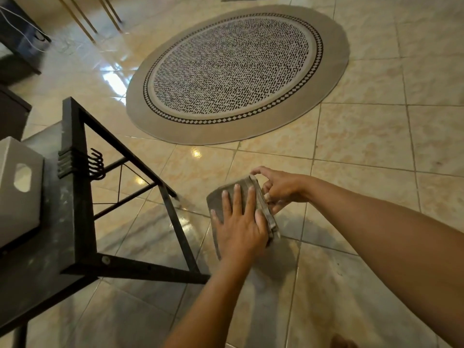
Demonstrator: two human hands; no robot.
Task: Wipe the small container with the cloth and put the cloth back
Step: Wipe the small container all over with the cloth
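Grey-brown terry cloth: is being carried in mid-air above the tiled floor, folded into several layers whose edges are showing along its right side. No surface is bearing it; both hands are supporting it.

Left hand: is lying flat on the upper face of the cloth, fingers extended and slightly spread, thumb toward the folded edge. The palm is pressing down, probably to keep the layers stacked. It is not curled around anything.

Right hand: is working at the cloth's right edge, fingers partly curled, the index finger raised over the far corner. It appears to be pinching or steadying the folded edges; whether anything else is being gripped beneath cannot be told.

Small container: is not identifiable here. If it is under the cloth, the cloth and hands are hiding it.

White box: is standing on the dark marble-look tabletop near its left edge, with an oval handle cut-out facing the camera. Whether this is the task's container cannot be told.

Black metal frame: is edging the tabletop's right side; a row of hooks is hanging from it, a plausible place for returning the cloth.

Round patterned rug: is lying well apart, beyond the hands.

Task stage (judgement): the cloth is being folded or squared up, either before or after wiping.
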